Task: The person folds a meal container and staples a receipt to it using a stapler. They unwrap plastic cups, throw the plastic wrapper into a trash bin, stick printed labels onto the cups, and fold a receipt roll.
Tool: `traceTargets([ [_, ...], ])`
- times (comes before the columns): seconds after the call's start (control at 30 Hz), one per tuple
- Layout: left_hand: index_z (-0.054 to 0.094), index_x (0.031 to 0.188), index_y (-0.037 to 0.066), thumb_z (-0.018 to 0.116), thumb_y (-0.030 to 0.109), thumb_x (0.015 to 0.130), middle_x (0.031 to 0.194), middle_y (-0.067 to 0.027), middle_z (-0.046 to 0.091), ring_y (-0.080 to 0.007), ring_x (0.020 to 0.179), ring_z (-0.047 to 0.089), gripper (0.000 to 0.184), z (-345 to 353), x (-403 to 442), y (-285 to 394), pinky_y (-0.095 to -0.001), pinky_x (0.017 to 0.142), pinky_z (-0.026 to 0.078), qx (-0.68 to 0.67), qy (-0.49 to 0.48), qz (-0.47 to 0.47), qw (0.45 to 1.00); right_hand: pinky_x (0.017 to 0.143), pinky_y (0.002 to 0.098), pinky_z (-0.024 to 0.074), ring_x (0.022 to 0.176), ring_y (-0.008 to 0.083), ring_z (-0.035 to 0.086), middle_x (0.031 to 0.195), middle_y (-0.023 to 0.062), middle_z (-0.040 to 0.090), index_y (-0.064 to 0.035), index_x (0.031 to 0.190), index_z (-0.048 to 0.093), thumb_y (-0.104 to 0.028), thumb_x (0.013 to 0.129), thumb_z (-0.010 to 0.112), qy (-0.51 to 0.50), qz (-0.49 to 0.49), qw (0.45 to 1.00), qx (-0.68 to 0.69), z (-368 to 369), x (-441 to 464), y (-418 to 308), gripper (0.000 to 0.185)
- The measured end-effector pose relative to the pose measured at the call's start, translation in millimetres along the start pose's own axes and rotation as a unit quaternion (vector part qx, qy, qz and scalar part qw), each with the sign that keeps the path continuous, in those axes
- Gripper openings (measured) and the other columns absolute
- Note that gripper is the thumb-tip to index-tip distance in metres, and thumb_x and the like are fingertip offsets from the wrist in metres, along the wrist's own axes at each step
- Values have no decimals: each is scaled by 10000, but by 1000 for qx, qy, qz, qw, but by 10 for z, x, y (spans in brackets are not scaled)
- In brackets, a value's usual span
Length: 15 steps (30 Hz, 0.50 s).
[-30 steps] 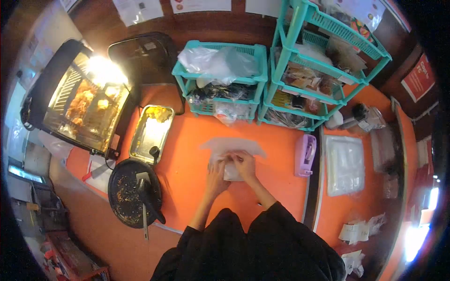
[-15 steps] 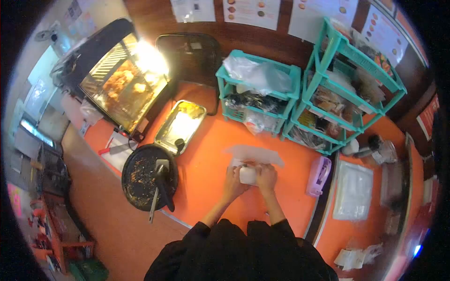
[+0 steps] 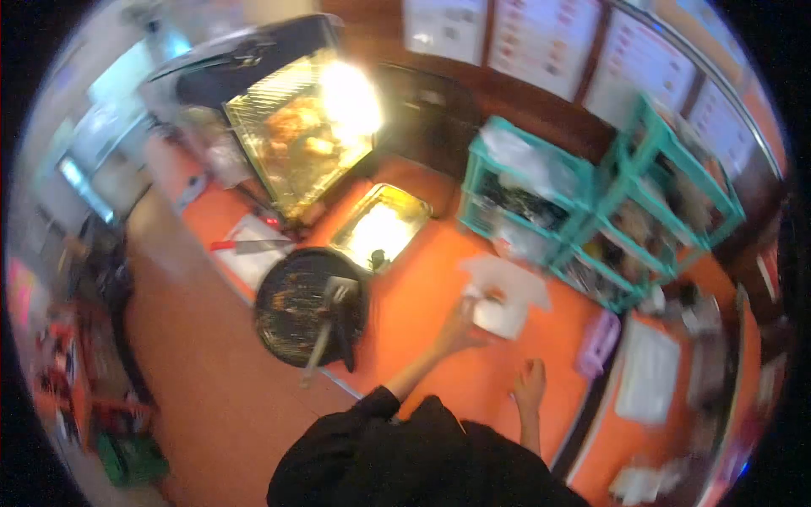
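Observation:
On the orange counter lies a small white packet [image 3: 500, 318], with a brownish spot near its top, on a sheet of white paper [image 3: 528, 283]. At the packet's left edge is my left hand [image 3: 459, 330], thumb and fingers apart; whether it touches the packet is blurred. My right hand [image 3: 530, 385] hangs nearer to my body, below and right of the packet, away from it, fingers apart and holding nothing I can see.
Left stands a round black pan [image 3: 287, 334] with a long-handled metal tool [image 3: 325, 329] across it. Beyond are a metal tray [image 3: 382, 226], a lit food warmer [image 3: 300, 139] and a red-handled knife [image 3: 253, 246]. Green racks [image 3: 528, 190] and a purple dispenser [image 3: 599, 345] are right.
Both hands were closed around the white packet. My right hand has let go and drawn back toward me; my left has loosened at its side. The view has swung left and blurred.

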<state>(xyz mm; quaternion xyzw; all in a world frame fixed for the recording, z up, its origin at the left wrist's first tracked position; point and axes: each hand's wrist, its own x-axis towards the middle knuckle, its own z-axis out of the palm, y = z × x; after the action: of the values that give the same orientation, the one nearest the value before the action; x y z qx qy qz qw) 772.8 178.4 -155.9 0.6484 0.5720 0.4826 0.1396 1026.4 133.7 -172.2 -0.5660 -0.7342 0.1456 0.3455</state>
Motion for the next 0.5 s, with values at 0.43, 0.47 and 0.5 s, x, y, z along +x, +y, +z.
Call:
traceTargets([
  [0.43, 525, 1030, 14, 496, 122, 945, 941, -92, 570, -214, 876, 545, 140, -5152, 1488, -1130, -335, 819, 427, 95, 589, 136, 791, 598, 324, 458, 563, 196, 558, 659, 89, 598, -18, 790, 646, -192, 830, 655, -398, 49, 911, 94, 1056, -736, -685, 179],
  [0.47, 541, 1097, 15, 489, 147, 950, 1070, -121, 589, -227, 985, 564, 204, -5531, 1604, -953, -347, 876, 432, 58, 576, 49, 814, 602, 324, 459, 569, 198, 560, 666, 90, 599, -18, 795, 645, -194, 832, 652, -401, 65, 908, 100, 1171, -658, -839, 180],
  [0.5, 537, 1108, 15, 487, 148, 952, 1080, -124, 584, -230, 997, 558, 211, -5905, 1762, -1014, -349, 885, 427, 74, 557, 10, 827, 605, 324, 460, 574, 199, 563, 673, 91, 600, -18, 800, 645, -197, 834, 649, -400, 75, 907, 107, 1294, -560, -977, 182],
])
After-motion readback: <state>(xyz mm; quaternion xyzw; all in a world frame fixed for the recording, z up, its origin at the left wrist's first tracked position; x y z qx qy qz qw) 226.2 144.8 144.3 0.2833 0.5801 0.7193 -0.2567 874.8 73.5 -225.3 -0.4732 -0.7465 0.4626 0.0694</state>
